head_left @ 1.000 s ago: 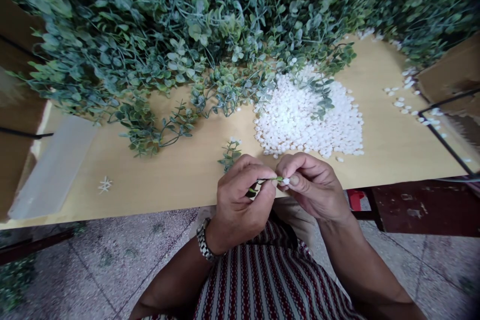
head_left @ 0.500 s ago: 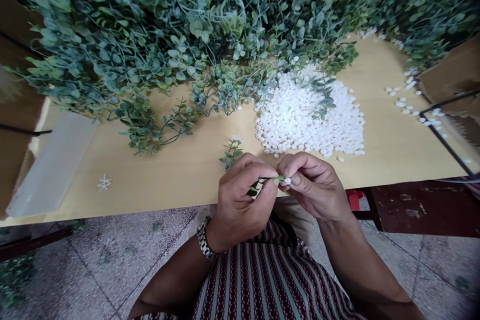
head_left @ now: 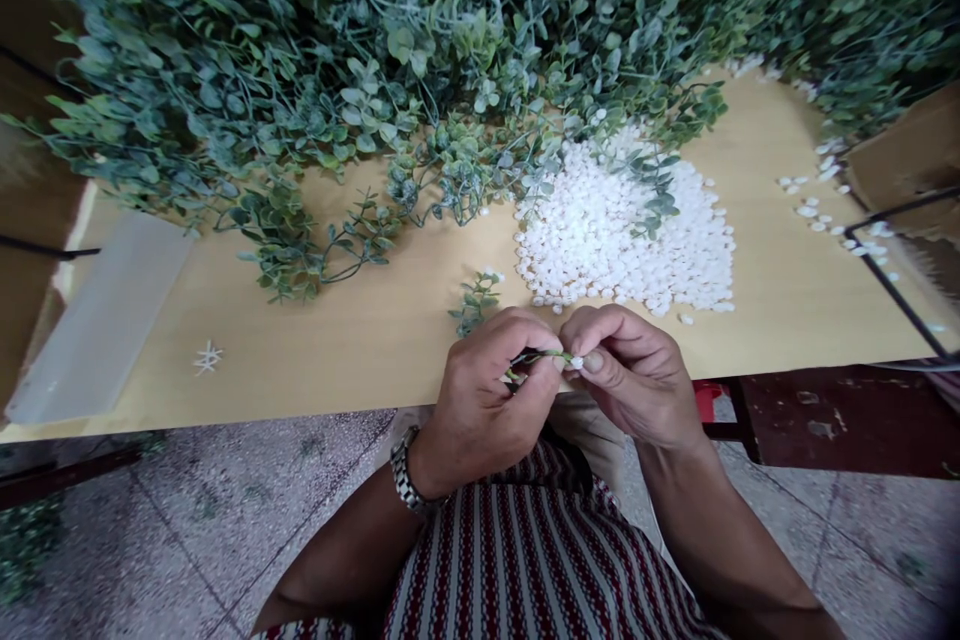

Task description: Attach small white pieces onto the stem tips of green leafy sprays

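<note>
My left hand (head_left: 495, 395), with a metal watch at the wrist, pinches a thin green stem (head_left: 551, 355) close to its tip. Thumb and forefinger of my right hand (head_left: 634, 375) are closed on a small white bead (head_left: 577, 363) at the stem's end. The two hands nearly touch above the table's front edge. A leafy sprig (head_left: 474, 302) sticks out just beyond my left hand. Behind my right hand lies a heap of white beads (head_left: 622, 230), with some leaves over its top.
A big mass of green foliage (head_left: 337, 40) covers the back of the table (head_left: 300, 370). At the left lie a translucent strip (head_left: 105, 320) and small white pieces (head_left: 208, 357). Black metal rods (head_left: 896, 305) and cardboard (head_left: 911, 155) stand at the right, near scattered beads.
Both hands keep their pinch on the stem and bead. My left hand has shifted slightly to the right, its fingertips nearer the bead. The view has moved a little.
</note>
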`<state>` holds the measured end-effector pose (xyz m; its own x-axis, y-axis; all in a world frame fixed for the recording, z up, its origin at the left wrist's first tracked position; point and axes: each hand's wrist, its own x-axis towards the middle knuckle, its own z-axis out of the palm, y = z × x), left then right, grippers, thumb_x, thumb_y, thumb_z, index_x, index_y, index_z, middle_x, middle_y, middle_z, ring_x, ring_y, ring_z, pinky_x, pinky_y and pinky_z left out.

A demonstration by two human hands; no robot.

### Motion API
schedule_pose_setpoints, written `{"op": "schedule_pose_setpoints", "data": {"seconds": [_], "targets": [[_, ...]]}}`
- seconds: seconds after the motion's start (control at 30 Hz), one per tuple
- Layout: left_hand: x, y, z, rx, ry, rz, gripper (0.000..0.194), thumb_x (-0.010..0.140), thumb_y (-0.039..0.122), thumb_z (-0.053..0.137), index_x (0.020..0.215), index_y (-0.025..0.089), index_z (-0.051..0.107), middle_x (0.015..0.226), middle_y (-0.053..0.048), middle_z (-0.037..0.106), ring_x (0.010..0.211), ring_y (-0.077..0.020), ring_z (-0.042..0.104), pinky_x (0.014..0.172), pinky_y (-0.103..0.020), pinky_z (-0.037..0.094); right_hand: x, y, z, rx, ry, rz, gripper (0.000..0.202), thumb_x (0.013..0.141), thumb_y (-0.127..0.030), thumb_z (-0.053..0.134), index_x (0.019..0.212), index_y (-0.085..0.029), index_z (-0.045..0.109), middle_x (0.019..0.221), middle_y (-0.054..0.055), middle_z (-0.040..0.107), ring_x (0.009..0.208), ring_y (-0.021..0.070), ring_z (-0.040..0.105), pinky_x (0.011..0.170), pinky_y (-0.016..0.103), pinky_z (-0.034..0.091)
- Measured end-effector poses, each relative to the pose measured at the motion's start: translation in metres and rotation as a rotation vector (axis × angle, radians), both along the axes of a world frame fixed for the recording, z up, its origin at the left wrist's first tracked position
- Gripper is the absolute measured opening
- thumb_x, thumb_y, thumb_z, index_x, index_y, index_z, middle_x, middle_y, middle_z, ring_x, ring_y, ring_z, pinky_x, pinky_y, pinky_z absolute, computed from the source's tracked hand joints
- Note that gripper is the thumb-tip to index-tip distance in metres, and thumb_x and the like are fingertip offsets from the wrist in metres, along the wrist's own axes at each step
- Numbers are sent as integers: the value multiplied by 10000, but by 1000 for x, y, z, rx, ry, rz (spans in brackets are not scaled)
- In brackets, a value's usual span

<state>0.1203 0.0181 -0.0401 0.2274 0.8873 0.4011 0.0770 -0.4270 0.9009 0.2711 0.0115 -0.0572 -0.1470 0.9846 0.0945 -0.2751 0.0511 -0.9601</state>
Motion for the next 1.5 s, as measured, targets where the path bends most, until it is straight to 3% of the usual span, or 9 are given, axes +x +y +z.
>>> {"op": "schedule_pose_setpoints", "data": {"seconds": [0.47,1.1,1.27,1.5], "targets": [[3,-1,-4,-59,-15,62,140,759,19,532,721,151,555,679,7,575,645,-89,531,616,-207,441,-3,-2,-2,131,-140,-63,40,821,-176,591,815,-212,608,723,5,547,672,127,498,608,254,404],[0,3,-9,-76,-21,39,136,773,53,546,682,151,574,643,8,567,616,-92,521,582,-215,422,-7,2,8,137,-285,-38,26,830,-200,584,804,-203,580,723,-1,515,681,117,485,600,246,400],[-1,1,-8,-167,-91,30,104,770,76,572,697,143,602,648,9,566,570,-78,503,551,-210,416,-7,-1,6,154,-323,-106,12,818,-205,602,824,-212,595,713,1,518,685,126,494,576,241,411],[-2,-2,-12,-284,-283,-46,43,785,181,611,757,159,637,649,8,566,488,-72,477,471,-215,396,0,-3,3,167,-160,-164,61,831,-266,598,849,-218,630,734,4,574,645,118,513,572,250,418]]}}
